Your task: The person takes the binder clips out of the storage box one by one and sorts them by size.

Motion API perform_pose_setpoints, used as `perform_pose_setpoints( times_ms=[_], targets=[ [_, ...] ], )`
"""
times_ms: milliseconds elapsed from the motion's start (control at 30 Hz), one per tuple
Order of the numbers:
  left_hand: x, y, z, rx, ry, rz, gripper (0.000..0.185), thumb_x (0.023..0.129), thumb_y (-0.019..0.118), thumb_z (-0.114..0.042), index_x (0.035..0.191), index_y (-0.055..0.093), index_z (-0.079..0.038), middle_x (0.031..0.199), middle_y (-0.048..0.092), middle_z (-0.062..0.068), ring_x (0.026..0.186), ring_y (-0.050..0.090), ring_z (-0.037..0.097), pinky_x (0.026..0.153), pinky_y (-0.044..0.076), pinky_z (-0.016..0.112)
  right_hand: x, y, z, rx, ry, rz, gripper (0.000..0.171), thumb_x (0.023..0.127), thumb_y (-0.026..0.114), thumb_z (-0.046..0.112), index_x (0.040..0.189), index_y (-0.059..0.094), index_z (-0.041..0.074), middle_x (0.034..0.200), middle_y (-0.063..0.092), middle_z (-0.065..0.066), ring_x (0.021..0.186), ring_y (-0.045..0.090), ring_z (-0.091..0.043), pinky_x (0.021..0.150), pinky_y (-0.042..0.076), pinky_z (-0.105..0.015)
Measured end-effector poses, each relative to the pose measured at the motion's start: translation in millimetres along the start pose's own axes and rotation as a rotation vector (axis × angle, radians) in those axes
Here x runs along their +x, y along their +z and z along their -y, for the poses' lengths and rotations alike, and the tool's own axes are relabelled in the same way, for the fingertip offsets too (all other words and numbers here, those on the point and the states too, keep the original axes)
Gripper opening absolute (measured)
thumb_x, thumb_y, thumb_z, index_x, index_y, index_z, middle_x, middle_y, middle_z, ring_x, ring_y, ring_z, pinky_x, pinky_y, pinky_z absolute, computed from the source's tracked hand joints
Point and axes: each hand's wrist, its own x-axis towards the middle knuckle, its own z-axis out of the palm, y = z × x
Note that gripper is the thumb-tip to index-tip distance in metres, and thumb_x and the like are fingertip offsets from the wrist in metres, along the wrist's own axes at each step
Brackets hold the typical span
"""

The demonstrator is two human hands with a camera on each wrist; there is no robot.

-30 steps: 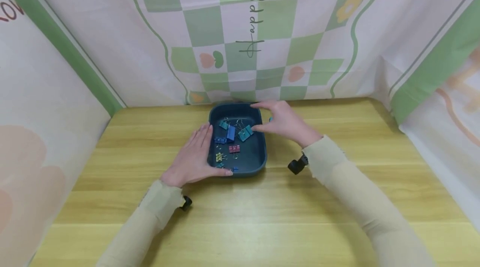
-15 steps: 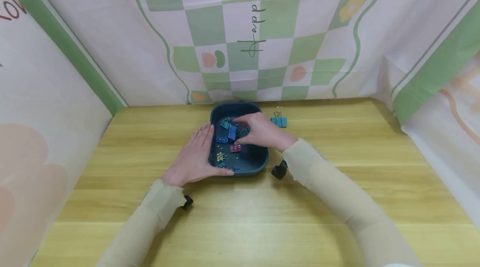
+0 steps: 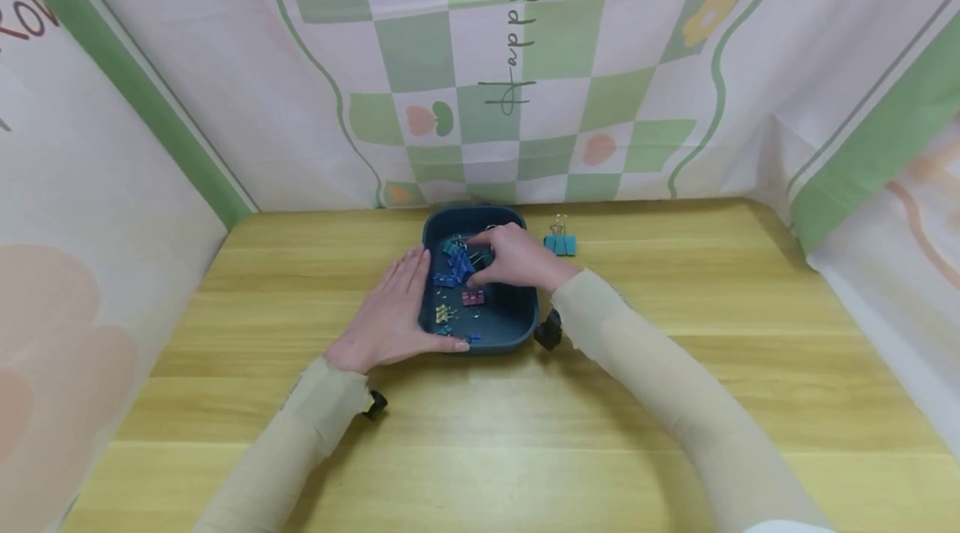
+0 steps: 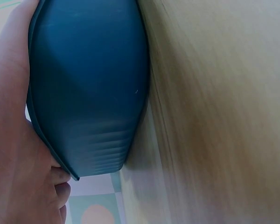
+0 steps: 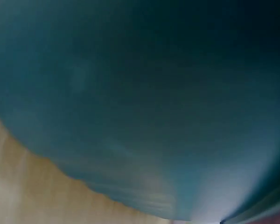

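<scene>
A dark blue-green plastic tray (image 3: 504, 331) holds several binder clips. My left hand (image 3: 386, 308) lies along its left rim with fingers straight and thumb stretched over the front rim; in the left wrist view the palm sits against the tray's outer wall. Inside the tray, my right hand (image 3: 517, 258) pinches at a large blue binder clip (image 3: 459, 263) between thumb and fingertips. A small teal clip is beside it, and a smaller blue clip (image 3: 444, 280) just below. Nearer the front lie a red clip (image 3: 472, 298) and a yellow clip (image 3: 442, 314). The right wrist view shows mostly the tray's wall.
On the table (image 3: 480, 441), right of the tray, stands a teal binder clip (image 3: 560, 245) with its wire handles pointing backward. A checkered curtain (image 3: 487, 58) hangs behind the table's back edge. Tiny clips (image 3: 472, 338) lie by the tray's front wall.
My right hand has moved left from above the tray's right rim, down to the clips inside, uncovering the teal clip on the table. The large blue clip has tilted. The left hand stays put.
</scene>
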Motion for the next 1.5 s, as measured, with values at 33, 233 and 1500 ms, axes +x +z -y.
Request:
perform_pose_setpoints(
  times_ms=[33, 233, 1500],
  targets=[
    [0.1, 0.0, 0.0, 0.0, 0.0, -0.001, 0.144, 0.067, 0.044, -0.101, 0.162, 0.003, -0.001, 0.169, 0.0, 0.014, 0.154, -0.006, 0.02, 0.123, 0.001, 0.038, 1, 0, 0, -0.008, 0.006, -0.001, 0.069, 0.08, 0.088, 0.039, 0.134, 0.067, 0.003, 0.131, 0.067, -0.012, 0.12, 0.061, -0.026, 0.101, 0.05, -0.042],
    [0.0, 0.1, -0.4, -0.007, 0.003, -0.007, 0.144, 0.066, 0.045, -0.1, 0.162, 0.003, -0.001, 0.169, 0.0, 0.013, 0.154, -0.005, 0.02, 0.123, 0.003, 0.038, 9, 8, 0, -0.048, -0.002, -0.04, 0.055, 0.085, 0.084, 0.039, 0.124, 0.073, 0.001, 0.12, 0.072, -0.012, 0.111, 0.066, -0.024, 0.098, 0.052, -0.04],
    [-1.3, -2.5, -1.9, -0.001, 0.002, 0.008, 0.144, 0.067, 0.043, -0.101, 0.162, 0.003, 0.0, 0.169, -0.001, 0.014, 0.154, -0.003, 0.022, 0.123, 0.002, 0.037, 2, 20, 3, -0.154, -0.042, 0.067, 0.033, 0.089, 0.079, 0.038, 0.112, 0.08, 0.014, 0.099, 0.075, 0.002, 0.083, 0.065, -0.011, 0.08, 0.057, -0.032]
  ],
)
